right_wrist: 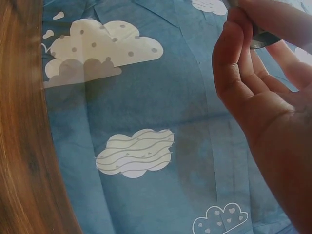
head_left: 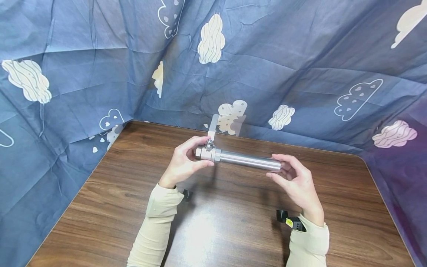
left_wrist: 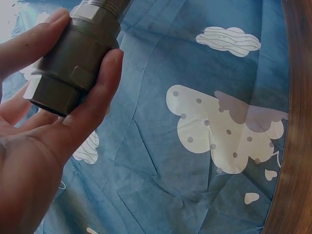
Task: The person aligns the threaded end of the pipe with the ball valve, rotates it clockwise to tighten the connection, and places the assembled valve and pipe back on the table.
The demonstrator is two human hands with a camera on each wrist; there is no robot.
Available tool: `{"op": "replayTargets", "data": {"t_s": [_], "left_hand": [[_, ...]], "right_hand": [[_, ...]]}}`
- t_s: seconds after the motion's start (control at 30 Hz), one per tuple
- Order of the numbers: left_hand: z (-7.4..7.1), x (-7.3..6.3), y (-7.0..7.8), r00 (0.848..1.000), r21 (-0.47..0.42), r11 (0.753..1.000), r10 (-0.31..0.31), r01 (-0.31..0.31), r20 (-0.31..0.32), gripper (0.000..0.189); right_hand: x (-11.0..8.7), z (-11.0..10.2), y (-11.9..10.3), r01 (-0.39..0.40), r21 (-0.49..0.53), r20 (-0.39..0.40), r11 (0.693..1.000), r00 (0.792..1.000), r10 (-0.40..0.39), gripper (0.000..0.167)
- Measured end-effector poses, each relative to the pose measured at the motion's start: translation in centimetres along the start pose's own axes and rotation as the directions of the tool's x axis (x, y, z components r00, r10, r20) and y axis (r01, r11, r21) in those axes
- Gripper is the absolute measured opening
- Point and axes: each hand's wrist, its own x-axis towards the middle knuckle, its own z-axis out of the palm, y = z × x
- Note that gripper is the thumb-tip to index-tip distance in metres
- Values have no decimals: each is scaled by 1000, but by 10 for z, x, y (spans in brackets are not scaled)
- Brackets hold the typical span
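Above the table, both hands hold a silver ball valve point(head_left: 208, 153) joined to a straight metal pipe point(head_left: 250, 160). My left hand point(head_left: 184, 161) grips the valve body, thumb on the near side and fingers on the far side. The valve's flat lever handle point(head_left: 213, 126) points up and away toward the cloth. Over in the left wrist view, the hexagonal end of the valve point(left_wrist: 56, 92) shows between thumb and fingers. My right hand point(head_left: 297, 180) grips the pipe's right end between thumb and fingers. Only a bit of the pipe's end point(right_wrist: 263, 39) shows in the right wrist view, the rest hidden by fingers.
A brown wood-grain table point(head_left: 233, 215) lies below the hands. Dark blue cloth point(head_left: 283, 48) printed with clouds hangs behind it and along both sides. A black wrist camera mount point(head_left: 293, 221) sits at the right cuff, another point(head_left: 187, 195) at the left.
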Motion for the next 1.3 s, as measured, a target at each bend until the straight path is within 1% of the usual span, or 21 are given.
{"op": "replayTargets", "data": {"t_s": [0.27, 0.5, 0.7, 1.0, 1.3], "left_hand": [[0, -1, 0, 1000, -4, 1000, -7, 7, 3, 67], [-1, -1, -1, 1000, -7, 1000, -13, 13, 3, 67], [0, -1, 0, 1000, -6, 1000, -14, 14, 0, 67], [-1, -1, -2, 1000, 4, 1000, -25, 25, -5, 66], [0, -1, 1, 1000, 9, 1000, -22, 22, -7, 66]], "right_hand": [[-1, 0, 1, 7, -20, -12, 1000, 1000, -7, 50], [-1, 1, 1, 43, -140, -34, 989, 998, -49, 53], [-1, 1, 1, 69, -173, -41, 982, 996, -78, 52], [-1, 1, 1, 54, -182, -38, 982, 997, -61, 50], [-1, 0, 0, 12, -215, -32, 977, 999, -20, 48]]}}
